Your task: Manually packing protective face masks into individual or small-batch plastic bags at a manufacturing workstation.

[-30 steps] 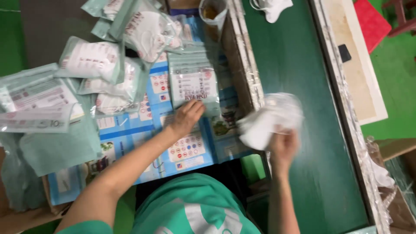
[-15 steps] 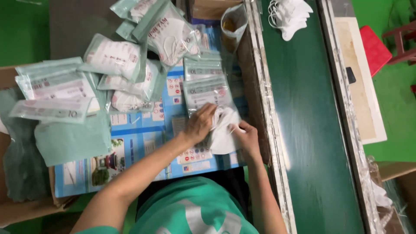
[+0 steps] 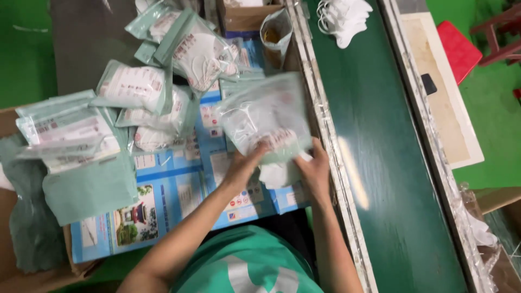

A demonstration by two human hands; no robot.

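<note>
- In the head view, we are taking the green conveyor belt (image 3: pixel 391 179) as our landmark; it is running up the picture on the right side of the worktop.
- We are seeing the left hand (image 3: pixel 245 163) closing its fingers on the lower edge of a clear plastic pouch (image 3: pixel 266 116), just left of the belt's near rail.
- The right hand (image 3: pixel 313 171) is sitting beside it, nearer the belt, gripping a white mask (image 3: pixel 277 174) that is sticking out under the pouch's lower edge.
- The pouch is looking blurred, and we cannot tell how far the mask is reaching inside it.
- Further left of the belt, filled mask pouches (image 3: pixel 163 81) are lying in a loose heap on the table (image 3: pixel 81 38).
- Blue printed sheets (image 3: pixel 163 201) are lying flat beneath the hands, left of the belt.
- A pile of loose white masks (image 3: pixel 344 19) is resting on the belt at its far end.
- A red stool (image 3: pixel 458 49) is standing well to the right of the belt.
</note>
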